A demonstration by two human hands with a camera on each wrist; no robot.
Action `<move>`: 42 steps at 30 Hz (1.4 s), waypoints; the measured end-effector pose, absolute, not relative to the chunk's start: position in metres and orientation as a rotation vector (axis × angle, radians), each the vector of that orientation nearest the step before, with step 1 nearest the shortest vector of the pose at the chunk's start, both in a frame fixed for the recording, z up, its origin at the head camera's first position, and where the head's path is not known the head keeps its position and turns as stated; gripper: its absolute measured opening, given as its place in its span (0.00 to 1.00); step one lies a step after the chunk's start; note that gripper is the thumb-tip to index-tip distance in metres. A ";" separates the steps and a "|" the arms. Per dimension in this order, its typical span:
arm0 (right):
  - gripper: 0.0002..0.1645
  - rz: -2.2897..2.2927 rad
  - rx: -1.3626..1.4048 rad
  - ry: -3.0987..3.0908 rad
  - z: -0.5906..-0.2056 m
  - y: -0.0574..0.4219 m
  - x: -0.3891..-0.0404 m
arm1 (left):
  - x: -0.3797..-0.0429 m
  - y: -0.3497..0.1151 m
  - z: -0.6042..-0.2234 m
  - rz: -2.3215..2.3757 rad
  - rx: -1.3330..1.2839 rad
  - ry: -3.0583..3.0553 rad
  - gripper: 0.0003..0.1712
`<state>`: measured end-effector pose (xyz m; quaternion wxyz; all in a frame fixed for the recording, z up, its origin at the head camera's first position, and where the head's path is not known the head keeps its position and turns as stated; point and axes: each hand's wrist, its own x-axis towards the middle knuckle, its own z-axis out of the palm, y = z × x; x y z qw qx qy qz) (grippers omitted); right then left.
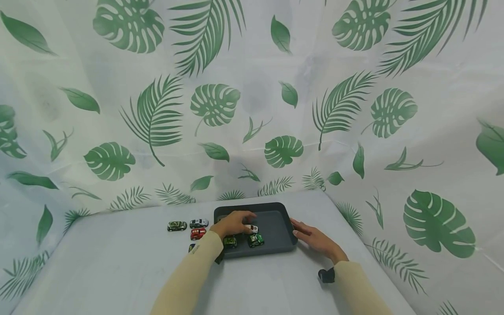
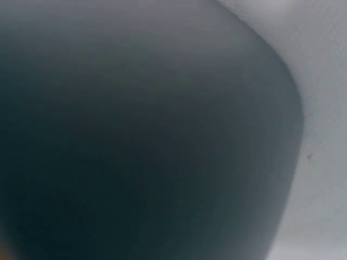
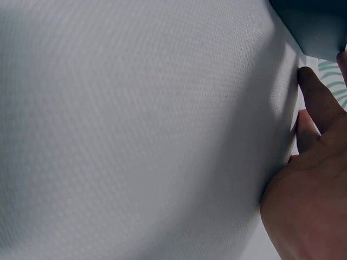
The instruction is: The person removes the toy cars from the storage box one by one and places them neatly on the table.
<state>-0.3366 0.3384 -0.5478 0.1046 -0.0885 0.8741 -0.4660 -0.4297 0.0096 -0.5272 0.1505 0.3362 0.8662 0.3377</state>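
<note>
My left hand [image 1: 233, 222] reaches over the left half of a dark grey tray [image 1: 275, 249], fingers bent loosely. A small white toy car [image 1: 253, 229] lies by the thumb, with a gap between it and the fingers above. Just in front are a green and white toy car [image 1: 256, 239] and a green camouflage one [image 1: 230, 242], both inside the tray. My right hand [image 1: 315, 238] rests at the tray's right side, fingers extended along the wall. In the right wrist view, the fingertips of that hand [image 3: 309, 179] are near the tray's corner [image 3: 320, 32]. A dark blurred surface fills most of the left wrist view.
Left of the tray, on the white tabletop [image 1: 118, 262], stand a camouflage toy car [image 1: 177, 225], a silver one [image 1: 198, 223] and a red one [image 1: 198, 233]. Another toy car [image 1: 192, 248] is partly hidden by the left sleeve. A leaf-print cloth [image 1: 252, 109] hangs behind.
</note>
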 end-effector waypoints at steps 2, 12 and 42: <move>0.38 -1.371 -0.259 2.578 -0.548 0.338 -0.336 | -0.430 0.009 -0.528 0.962 0.974 2.498 0.29; 0.38 -1.354 -0.251 2.594 -0.549 0.336 -0.339 | -0.434 0.007 -0.529 0.956 1.031 2.514 0.14; 0.39 -1.332 -0.233 2.585 -0.549 0.338 -0.340 | -0.436 -0.013 -0.502 0.949 1.054 2.557 0.13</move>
